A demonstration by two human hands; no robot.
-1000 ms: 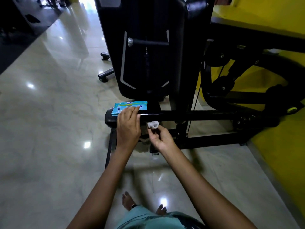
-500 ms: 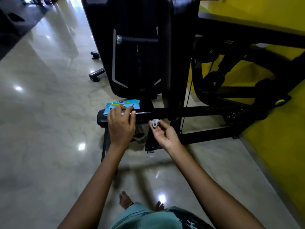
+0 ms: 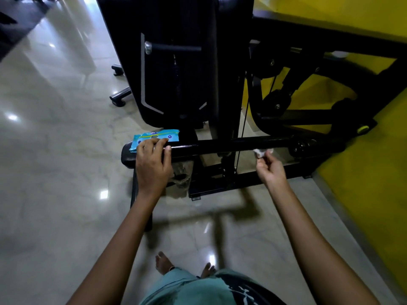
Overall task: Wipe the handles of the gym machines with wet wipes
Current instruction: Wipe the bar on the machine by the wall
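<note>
The right hand (image 3: 272, 170) is pinching a crumpled wipe (image 3: 261, 152) in its curled fingertips, pressing it to the black bar (image 3: 231, 144) of the machine near the bar's right end. The bar is running left to right, so any stroke will likely be travelling along that axis, with the unwiped-looking stretch lying leftward of the wipe. The left hand (image 3: 153, 160) is resting on the bar's left end, fingers draped over the wipe pack (image 3: 152, 137) there, not clearly gripping it.
</note>
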